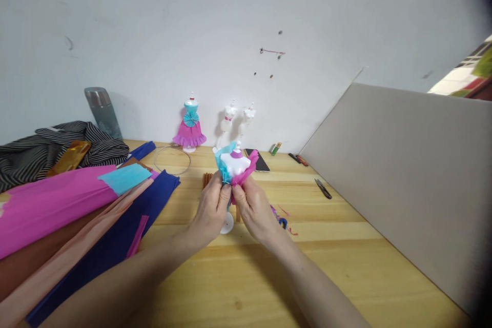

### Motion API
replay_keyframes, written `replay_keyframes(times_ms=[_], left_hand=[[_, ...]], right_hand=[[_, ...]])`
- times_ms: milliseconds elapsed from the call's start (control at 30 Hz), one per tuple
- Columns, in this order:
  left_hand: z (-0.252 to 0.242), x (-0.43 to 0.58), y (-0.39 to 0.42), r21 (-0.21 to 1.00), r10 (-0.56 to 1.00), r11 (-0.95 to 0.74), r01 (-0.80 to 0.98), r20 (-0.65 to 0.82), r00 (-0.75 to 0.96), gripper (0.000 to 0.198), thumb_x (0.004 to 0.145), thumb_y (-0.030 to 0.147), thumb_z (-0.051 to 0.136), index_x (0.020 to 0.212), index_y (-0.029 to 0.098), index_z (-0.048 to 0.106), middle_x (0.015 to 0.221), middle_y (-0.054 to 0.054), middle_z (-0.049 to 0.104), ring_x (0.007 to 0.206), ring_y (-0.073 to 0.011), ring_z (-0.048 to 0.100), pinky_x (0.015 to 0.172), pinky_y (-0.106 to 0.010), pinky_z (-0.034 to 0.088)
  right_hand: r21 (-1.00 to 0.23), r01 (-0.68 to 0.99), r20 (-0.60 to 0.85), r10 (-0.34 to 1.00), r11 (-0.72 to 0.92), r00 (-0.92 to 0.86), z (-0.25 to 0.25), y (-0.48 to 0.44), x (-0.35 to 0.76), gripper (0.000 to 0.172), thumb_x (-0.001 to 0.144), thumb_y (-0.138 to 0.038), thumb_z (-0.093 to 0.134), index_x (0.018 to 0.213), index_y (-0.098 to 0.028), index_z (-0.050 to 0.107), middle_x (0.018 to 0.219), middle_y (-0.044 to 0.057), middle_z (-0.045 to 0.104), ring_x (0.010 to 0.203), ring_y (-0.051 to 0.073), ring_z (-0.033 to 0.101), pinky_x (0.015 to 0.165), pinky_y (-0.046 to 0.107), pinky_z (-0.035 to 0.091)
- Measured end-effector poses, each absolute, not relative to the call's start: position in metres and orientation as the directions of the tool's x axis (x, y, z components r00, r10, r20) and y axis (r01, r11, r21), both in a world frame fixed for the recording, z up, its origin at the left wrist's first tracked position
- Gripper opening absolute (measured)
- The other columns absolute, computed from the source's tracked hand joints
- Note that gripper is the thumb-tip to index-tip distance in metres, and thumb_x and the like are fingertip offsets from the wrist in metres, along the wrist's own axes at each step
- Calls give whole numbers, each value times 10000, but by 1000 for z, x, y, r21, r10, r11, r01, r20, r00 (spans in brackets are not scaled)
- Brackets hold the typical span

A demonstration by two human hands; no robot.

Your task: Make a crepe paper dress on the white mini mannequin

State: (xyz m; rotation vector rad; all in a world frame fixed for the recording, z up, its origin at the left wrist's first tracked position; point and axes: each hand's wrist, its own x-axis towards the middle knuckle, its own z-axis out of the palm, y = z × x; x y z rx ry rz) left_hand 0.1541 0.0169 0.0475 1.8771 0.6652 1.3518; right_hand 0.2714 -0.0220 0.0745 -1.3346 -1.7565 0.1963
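On my left I see striped cloth, a flask and a dressed form near the wall. Next, I have the left hand pinching blue paper at the waist of a white form, which is between both hands above the table, though I cannot tell whether its base touches the wood. The right hand's fingers are closed on pink paper at the form's other side, with a phone beyond and snips farther right.

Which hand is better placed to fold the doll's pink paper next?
Probably the right hand: it pinches the pink paper, while the left hand is at the blue paper.
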Motion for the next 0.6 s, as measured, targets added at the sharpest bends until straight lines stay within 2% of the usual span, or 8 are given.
replay_keyframes(times_ms=[133,300,600], left_hand=[[49,156,19,814,781,-581,5,556,283,199,935,307,394,973,206,560,927,-40,642,822,-172,591,739,-300,478],[55,156,18,854,832,-519,26,498,245,182,903,328,434,877,213,572,836,-13,636,763,-166,579,678,-278,465],[55,154,21,833,830,-549,73,532,168,208,894,311,441,789,190,573,778,-14,628,738,-159,564,645,-257,433]], right_hand=[[-605,691,516,856,396,-39,77,-23,273,284,976,-335,318,1018,-172,547,945,107,613,931,238,559,814,392,458],[-557,698,539,835,449,-107,80,-26,276,283,980,-307,315,1086,-173,541,1146,137,537,1104,247,495,956,426,407],[-573,688,519,847,445,-115,79,-24,274,288,986,-310,306,1011,-171,556,1108,140,555,1023,242,526,904,424,432]])
